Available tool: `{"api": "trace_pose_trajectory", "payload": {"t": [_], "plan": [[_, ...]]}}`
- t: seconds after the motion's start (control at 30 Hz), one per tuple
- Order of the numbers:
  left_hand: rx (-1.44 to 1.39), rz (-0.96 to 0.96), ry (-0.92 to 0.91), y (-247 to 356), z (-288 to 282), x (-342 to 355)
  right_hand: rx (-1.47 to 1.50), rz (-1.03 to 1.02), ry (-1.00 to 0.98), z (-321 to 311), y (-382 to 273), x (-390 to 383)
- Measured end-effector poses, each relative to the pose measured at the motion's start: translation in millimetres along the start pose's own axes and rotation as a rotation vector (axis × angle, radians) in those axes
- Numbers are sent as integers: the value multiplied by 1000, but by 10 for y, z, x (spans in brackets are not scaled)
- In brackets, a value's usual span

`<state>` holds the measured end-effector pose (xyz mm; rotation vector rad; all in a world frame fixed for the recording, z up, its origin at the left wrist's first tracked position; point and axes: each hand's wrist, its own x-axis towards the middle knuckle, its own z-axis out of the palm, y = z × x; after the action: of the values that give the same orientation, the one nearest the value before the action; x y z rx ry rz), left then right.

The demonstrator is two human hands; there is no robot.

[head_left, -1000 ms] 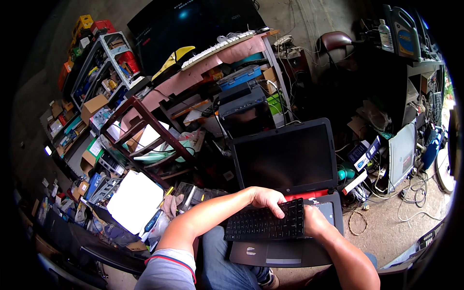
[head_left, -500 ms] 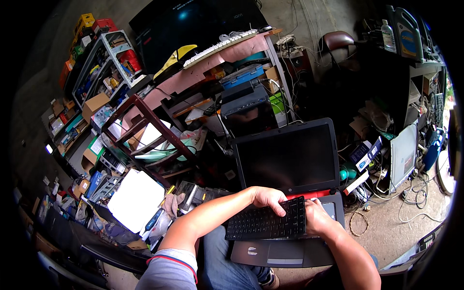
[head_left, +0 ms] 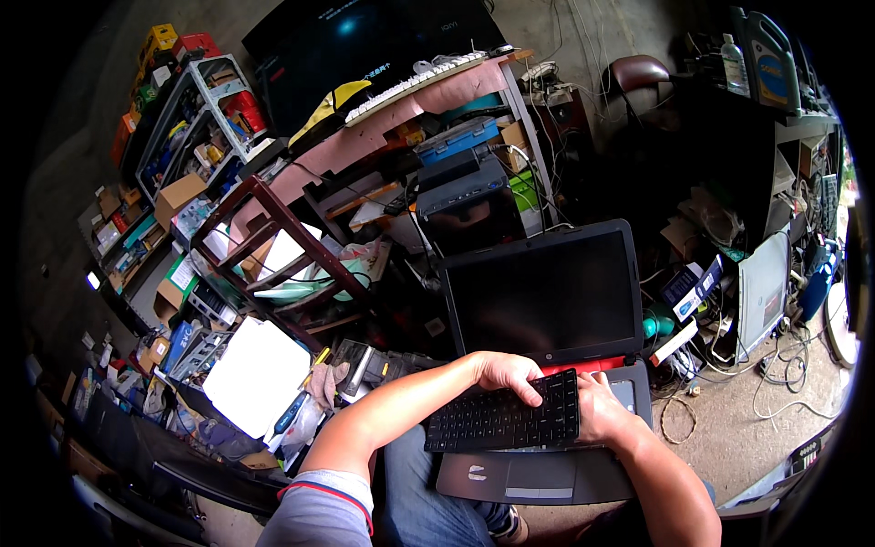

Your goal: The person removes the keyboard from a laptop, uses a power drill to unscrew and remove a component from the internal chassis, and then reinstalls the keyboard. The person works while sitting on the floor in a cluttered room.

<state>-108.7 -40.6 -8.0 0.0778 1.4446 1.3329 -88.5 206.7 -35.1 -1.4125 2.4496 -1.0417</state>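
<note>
A black laptop keyboard (head_left: pixel 497 419), a loose panel of keys, is held tilted over the base of an open laptop. My left hand (head_left: pixel 509 374) grips its upper edge, thumb on the keys and the other fingers out of sight. Close against its right edge, my right hand (head_left: pixel 603 415) has its fingers curled; their tips, and whatever they hold, are hidden. Below the keyboard shows the laptop's dark palm rest (head_left: pixel 592 479) with its touchpad (head_left: pixel 540 479). Behind my hands the laptop's black screen (head_left: pixel 547 301) stands raised, with a red strip along the hinge.
At left, a white panel (head_left: pixel 258 369) lies among tools and boxes. A dark red wooden chair frame (head_left: pixel 296 260) and a black computer tower (head_left: pixel 469 201) stand farther back. Cables (head_left: pixel 784 365) and a grey laptop lid (head_left: pixel 762 287) are on the right.
The keyboard's right edge and my right hand have shifted very slightly to the right. My left hand keeps its grip.
</note>
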Motion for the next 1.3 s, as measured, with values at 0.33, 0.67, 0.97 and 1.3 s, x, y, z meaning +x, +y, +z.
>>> {"api": "trace_pose_trajectory", "payload": {"t": [0.33, 0.67, 0.97, 1.3], "plan": [[36, -43, 10, 23, 12, 0, -52, -54, 65, 20, 43, -18], [32, -45, 21, 33, 49, -9, -200, -88, 10, -103, 106, -96], [57, 65, 118, -1, 42, 56, 510, 243, 10, -350, -147, -488], [-129, -207, 158, 231, -73, 164, 901, 419, 200, 68, -607, -673]]}}
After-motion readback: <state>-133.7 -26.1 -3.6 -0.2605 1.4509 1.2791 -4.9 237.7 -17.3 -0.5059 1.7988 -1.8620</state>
